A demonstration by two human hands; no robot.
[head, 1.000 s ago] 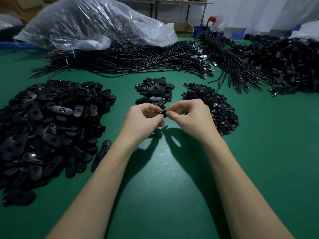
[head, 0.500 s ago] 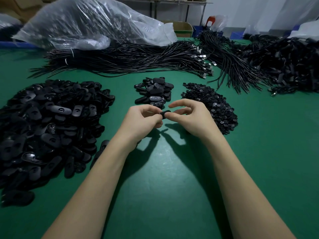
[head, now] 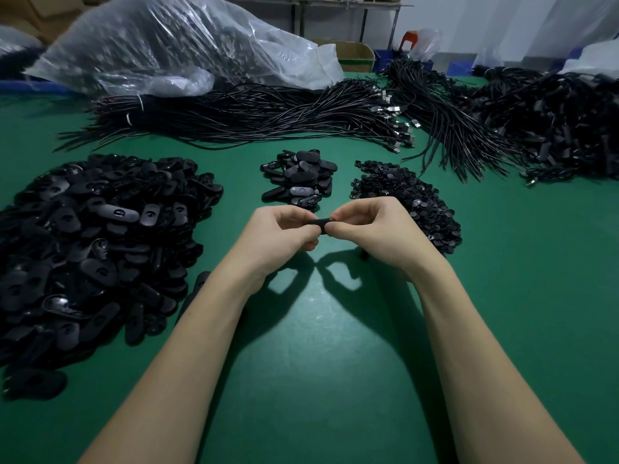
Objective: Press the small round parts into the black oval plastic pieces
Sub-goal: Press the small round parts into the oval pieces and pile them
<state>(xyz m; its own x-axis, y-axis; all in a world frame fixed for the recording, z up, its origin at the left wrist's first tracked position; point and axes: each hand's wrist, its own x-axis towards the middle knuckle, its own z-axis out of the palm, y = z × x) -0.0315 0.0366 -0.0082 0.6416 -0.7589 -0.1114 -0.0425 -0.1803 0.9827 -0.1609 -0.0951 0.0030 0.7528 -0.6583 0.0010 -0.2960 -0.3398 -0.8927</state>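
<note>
A black oval piece is held between both hands above the green table. My left hand grips its left end with curled fingers; my right hand pinches its right end. Whether a small round part sits in it is hidden by my fingers. A large heap of black oval pieces lies at the left. A small pile of oval pieces sits just beyond my hands. A heap of small round parts lies behind my right hand.
Bundles of black cables stretch across the back of the table, with more tangled cables at the right. A big clear plastic bag lies behind them. A few loose oval pieces lie beside my left forearm.
My right hand's fingers, raised half a second ago, have curled back down onto the oval piece. Both hands stay together at the same spot over the table.
</note>
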